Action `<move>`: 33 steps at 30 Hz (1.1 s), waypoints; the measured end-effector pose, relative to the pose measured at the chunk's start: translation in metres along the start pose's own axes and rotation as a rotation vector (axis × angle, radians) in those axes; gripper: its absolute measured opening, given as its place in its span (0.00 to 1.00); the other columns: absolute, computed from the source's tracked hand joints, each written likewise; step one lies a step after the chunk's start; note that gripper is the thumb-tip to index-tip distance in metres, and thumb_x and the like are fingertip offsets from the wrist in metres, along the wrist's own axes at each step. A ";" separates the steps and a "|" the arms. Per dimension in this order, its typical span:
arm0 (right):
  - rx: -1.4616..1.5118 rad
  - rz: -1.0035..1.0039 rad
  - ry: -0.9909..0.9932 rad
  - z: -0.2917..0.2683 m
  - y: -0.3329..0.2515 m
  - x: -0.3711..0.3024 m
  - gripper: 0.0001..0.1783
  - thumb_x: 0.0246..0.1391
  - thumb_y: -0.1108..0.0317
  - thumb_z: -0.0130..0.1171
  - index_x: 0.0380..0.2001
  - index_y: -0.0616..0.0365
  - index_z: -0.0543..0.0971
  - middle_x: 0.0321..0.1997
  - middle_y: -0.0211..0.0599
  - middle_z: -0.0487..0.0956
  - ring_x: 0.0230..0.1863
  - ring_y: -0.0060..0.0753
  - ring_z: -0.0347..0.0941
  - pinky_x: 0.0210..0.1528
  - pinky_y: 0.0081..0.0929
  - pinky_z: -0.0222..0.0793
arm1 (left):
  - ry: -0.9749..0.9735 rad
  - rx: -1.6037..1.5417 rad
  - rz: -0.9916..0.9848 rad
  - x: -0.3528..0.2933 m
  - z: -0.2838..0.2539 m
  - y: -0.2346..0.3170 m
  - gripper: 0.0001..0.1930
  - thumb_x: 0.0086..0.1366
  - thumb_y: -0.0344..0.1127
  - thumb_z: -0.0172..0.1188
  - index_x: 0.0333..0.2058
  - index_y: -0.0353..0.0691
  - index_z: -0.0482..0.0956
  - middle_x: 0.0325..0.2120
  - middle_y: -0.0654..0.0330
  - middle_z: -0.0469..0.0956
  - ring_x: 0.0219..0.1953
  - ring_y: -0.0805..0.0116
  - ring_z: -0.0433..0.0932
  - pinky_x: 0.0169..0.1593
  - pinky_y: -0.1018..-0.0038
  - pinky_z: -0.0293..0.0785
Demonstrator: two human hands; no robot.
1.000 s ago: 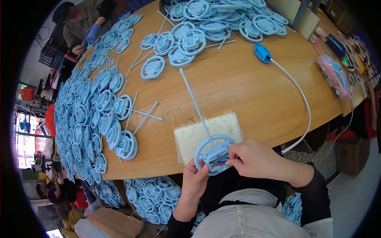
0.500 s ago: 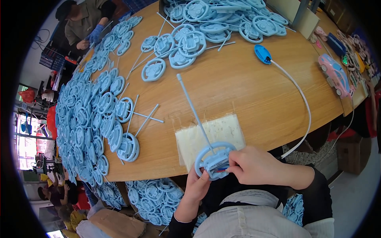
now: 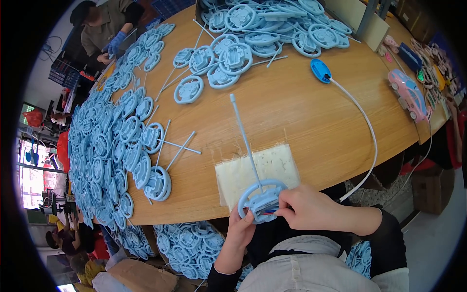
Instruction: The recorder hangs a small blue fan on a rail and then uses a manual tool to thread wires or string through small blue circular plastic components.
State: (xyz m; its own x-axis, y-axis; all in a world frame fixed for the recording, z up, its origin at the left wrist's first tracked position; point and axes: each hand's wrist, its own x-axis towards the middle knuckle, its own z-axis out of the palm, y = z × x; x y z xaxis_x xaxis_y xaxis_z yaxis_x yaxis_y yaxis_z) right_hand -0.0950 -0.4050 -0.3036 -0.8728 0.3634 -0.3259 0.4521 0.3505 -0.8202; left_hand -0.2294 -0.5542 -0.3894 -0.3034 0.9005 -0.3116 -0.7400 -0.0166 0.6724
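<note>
I hold a light blue toy steering wheel with a long thin antenna rod that points away over the table. My left hand grips the wheel's lower left rim from below. My right hand pinches at the wheel's centre, where short red and blue wires show. The wheel hovers at the near table edge, over a pale rectangular cloth pad.
Many more blue wheels lie in a heap along the left and at the far end of the wooden table. A blue oval part on a white cable, a pink toy car and a gloved co-worker are beyond.
The wheel and both hands have shifted slightly toward me and to the left; the right hand's fingers have moved at the wheel's centre.
</note>
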 end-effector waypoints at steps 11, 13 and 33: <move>0.064 -0.062 0.065 0.008 0.015 0.008 0.10 0.43 0.69 0.53 0.22 0.67 0.71 0.22 0.55 0.71 0.29 0.56 0.69 0.30 0.44 0.64 | 0.091 0.163 0.109 0.007 -0.012 -0.002 0.24 0.60 0.37 0.51 0.51 0.30 0.59 0.44 0.49 0.68 0.47 0.56 0.69 0.49 0.62 0.67; 0.088 -0.081 0.074 0.012 0.006 0.007 0.09 0.43 0.71 0.53 0.22 0.68 0.70 0.23 0.55 0.72 0.30 0.56 0.69 0.31 0.42 0.64 | 0.062 0.121 0.132 0.001 -0.012 0.006 0.24 0.59 0.34 0.51 0.51 0.30 0.57 0.44 0.49 0.68 0.46 0.56 0.69 0.48 0.63 0.66; 0.020 -0.079 0.112 0.001 0.011 0.008 0.08 0.47 0.65 0.53 0.25 0.59 0.71 0.21 0.44 0.73 0.24 0.45 0.70 0.26 0.35 0.65 | 0.225 0.115 0.193 0.019 0.002 0.034 0.13 0.64 0.35 0.44 0.46 0.37 0.65 0.39 0.60 0.72 0.40 0.71 0.71 0.41 0.72 0.69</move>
State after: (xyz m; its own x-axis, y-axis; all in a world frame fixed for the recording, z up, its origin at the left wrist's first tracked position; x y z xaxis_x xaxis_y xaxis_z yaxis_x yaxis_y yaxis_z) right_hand -0.0970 -0.3987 -0.3159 -0.8788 0.4304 -0.2063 0.3783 0.3646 -0.8508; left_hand -0.2590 -0.5368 -0.3708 -0.5663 0.7667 -0.3025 -0.5870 -0.1175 0.8010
